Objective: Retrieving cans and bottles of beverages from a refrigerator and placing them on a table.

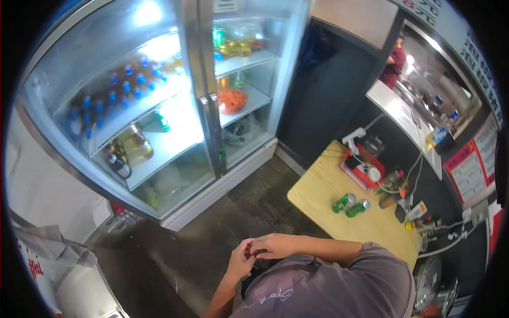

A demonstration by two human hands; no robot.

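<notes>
My left hand [241,260] and my right hand [273,246] meet in front of my body, fingers curled and their tips close together. Whether something small lies between the fingers cannot be made out. Two green metal drink cans, one [344,203] beside the other [358,208], stand on the light wooden table [314,190] to the right of my hands. Ahead on the left is a glass-door display fridge [171,222], its doors closed, holding blue-capped bottles [126,87], a dark bottle [118,165] and a bag of orange-red food [232,101].
On the table's far side are a red basket [372,181] with cables, a white power strip [353,135] and several condiment bottles [393,179]. Behind it, a person [393,63] in dark red is visible through a serving window with a white counter [397,109]. A white cabinet [85,286] stands lower left.
</notes>
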